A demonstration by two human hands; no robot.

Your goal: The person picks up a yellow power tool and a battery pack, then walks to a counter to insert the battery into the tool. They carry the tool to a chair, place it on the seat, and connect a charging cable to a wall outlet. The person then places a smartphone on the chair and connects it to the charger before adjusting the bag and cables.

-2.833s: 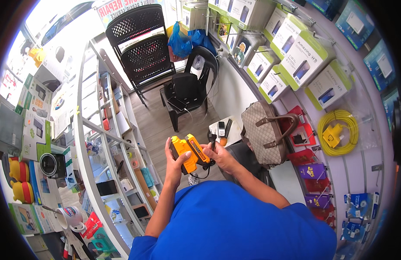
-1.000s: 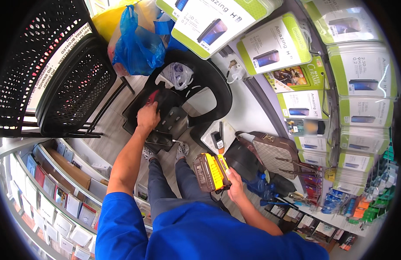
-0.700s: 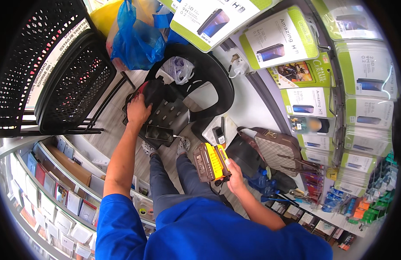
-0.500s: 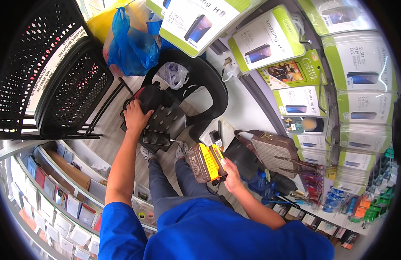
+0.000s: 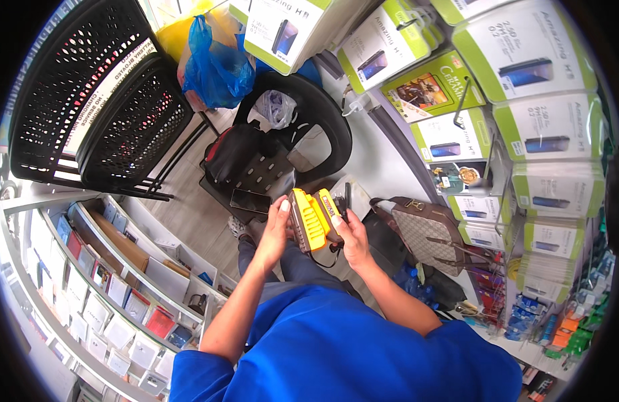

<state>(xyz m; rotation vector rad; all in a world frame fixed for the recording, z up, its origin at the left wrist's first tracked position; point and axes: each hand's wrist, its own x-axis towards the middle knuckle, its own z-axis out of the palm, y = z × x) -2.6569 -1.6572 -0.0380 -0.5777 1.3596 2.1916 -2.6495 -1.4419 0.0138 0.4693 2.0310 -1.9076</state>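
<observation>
A yellow-and-dark tool case (image 5: 312, 226) is held up in front of my lap, with a smaller yellow section along its right side. My right hand (image 5: 353, 242) grips that right side, thumb on top. Against the opposite edge, my left hand (image 5: 274, 233) has its thumb and fingers closed, the fingertips partly hidden behind the case. A smartphone (image 5: 251, 201) with a dark screen lies just beyond my left hand on a black slotted plastic seat (image 5: 268, 175). Behind the phone sits a black bag (image 5: 234, 155) with red trim.
Folded black perforated chairs (image 5: 132, 124) stand at the left. A blue plastic bag (image 5: 219, 67) is at the back. Packaged screen protectors (image 5: 450, 142) hang along the right, above a brown patterned handbag (image 5: 420, 234). Display shelves (image 5: 132, 258) curve round the lower left.
My left hand has left the black bag on the seat and come back to the tool case's left edge. The case has tilted and moved slightly up in my right hand.
</observation>
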